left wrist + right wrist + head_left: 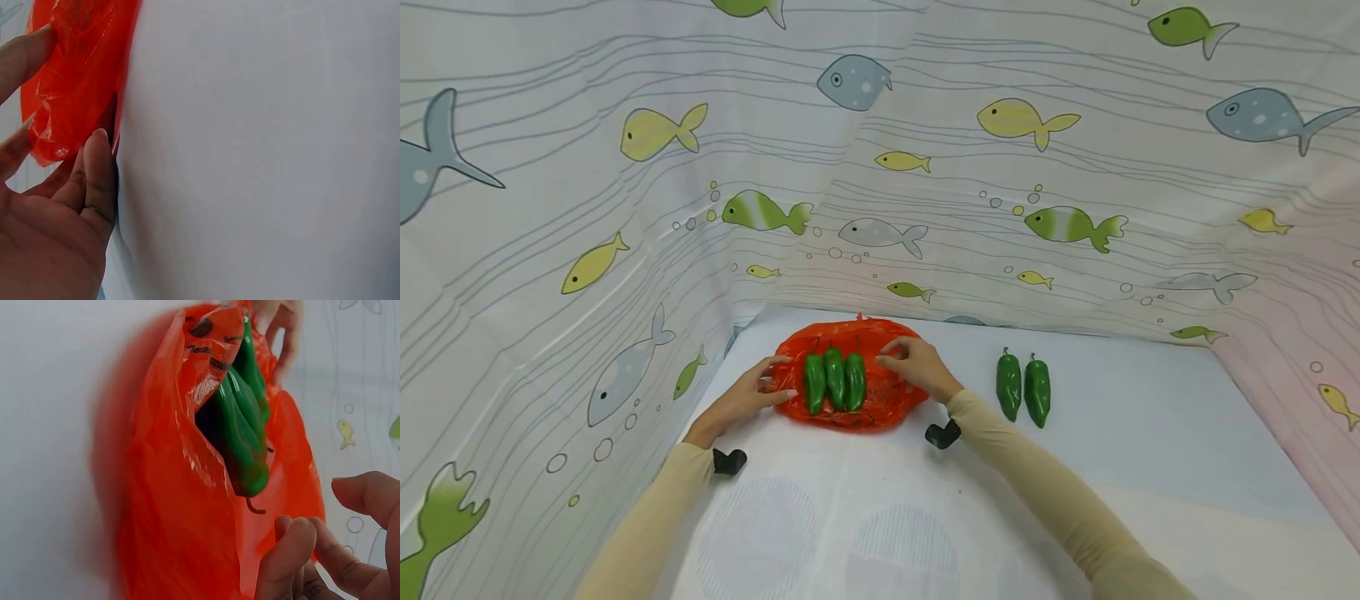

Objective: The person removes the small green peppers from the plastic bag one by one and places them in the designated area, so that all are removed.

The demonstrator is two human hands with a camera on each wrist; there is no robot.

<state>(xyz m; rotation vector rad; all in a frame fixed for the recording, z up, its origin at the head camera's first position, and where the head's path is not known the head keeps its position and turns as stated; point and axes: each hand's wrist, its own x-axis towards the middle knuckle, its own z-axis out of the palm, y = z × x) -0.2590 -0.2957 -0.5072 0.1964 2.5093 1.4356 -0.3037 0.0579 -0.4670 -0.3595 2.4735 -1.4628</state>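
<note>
A red plastic bag (880, 408) lies spread on the table, with three green peppers (835, 379) side by side in its opening. The left hand (748, 396) cups the bag's left side, thumb and fingers spread apart. In the left wrist view, its fingertips (100, 140) rest at the crumpled red edge. Over the bag's right side is the right hand (917, 367), fingers bent loosely. The right wrist view shows the thumb and fingers apart beside the bag, nothing between them. Dark printing shows on the film there, which partly covers the peppers (240, 419).
Two more green peppers (1022, 387) lie on the white table to the right of the bag, near the right forearm. A fish-printed curtain (925, 192) rises behind the table and along both sides. Each wrist carries a small black camera mount (943, 434).
</note>
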